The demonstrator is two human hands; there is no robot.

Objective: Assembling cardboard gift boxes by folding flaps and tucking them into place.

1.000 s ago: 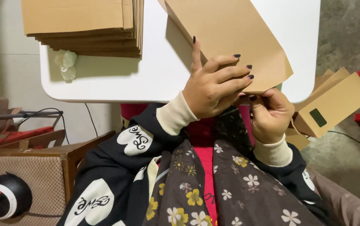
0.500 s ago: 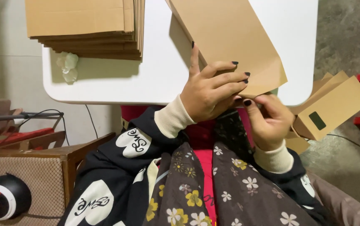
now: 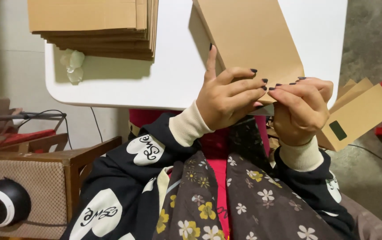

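I see my left hand [image 3: 226, 100] and right hand [image 3: 302, 109] pinching the near edge of a smooth, flat brown paper envelope [image 3: 251, 42] at upper centre, over the white table [image 3: 173, 84]. Since a moment ago, both hands have risen slightly and closed together. A stack of flat brown cardboard sheets [image 3: 93, 26] fills the upper left; folded envelopes [image 3: 355, 115] lie at right.

You are looking at an evenly lit, sharp view: soft overhead light is brightening the white table [image 3: 124, 89], the cardboard stack [image 3: 93, 26] is casting a faint shadow, and the corners are staying dimmer.
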